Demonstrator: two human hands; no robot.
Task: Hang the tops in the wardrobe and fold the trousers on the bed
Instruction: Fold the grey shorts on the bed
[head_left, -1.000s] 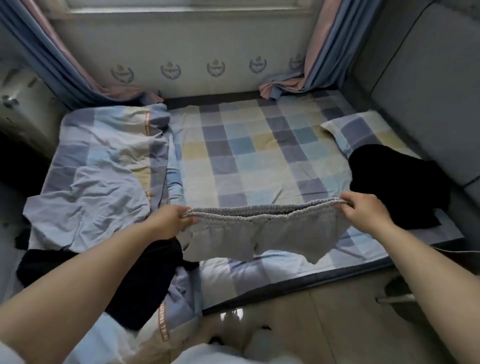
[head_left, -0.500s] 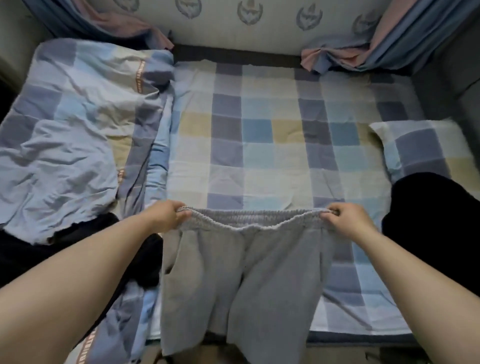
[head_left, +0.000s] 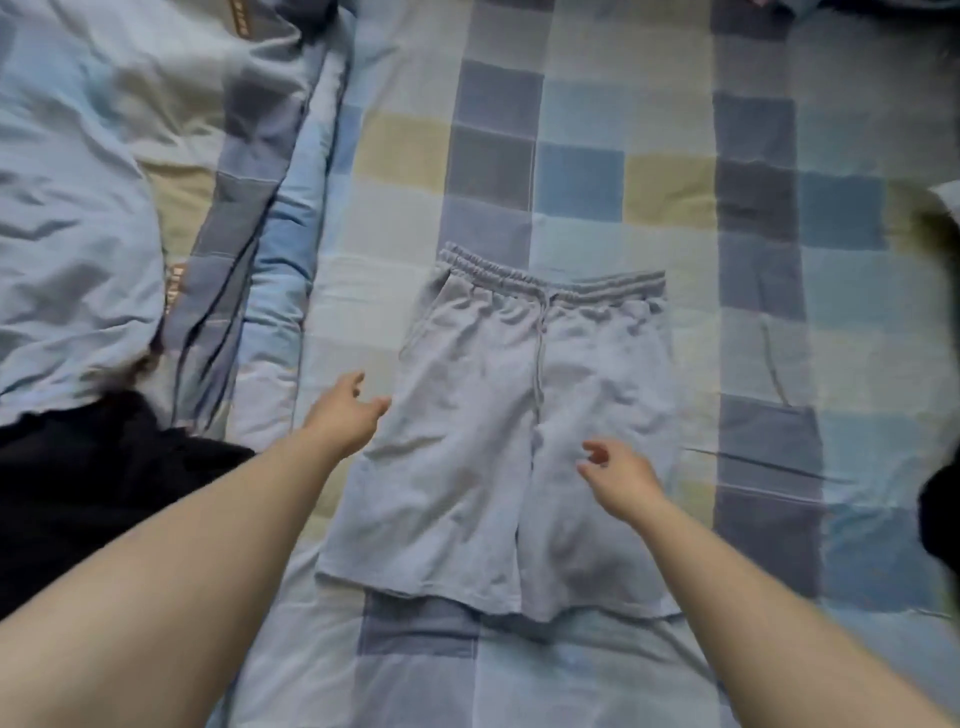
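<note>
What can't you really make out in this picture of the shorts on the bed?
- Dark garment, head view: cut off by the right edge.
- Black clothing, head view: partly hidden by the left forearm.
- Lettering on the duvet's trim: too blurred to read.
- Underside of the grey shorts: hidden against the sheet.

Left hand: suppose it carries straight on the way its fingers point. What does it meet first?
Probably the grey shorts: the left hand points forward-right at their near side edge, fingers relaxed. Its height above the bed is unclear.

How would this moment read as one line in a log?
grey shorts: flat on bed | left hand: open, at edge | right hand: open, above | fold: not begun
</note>
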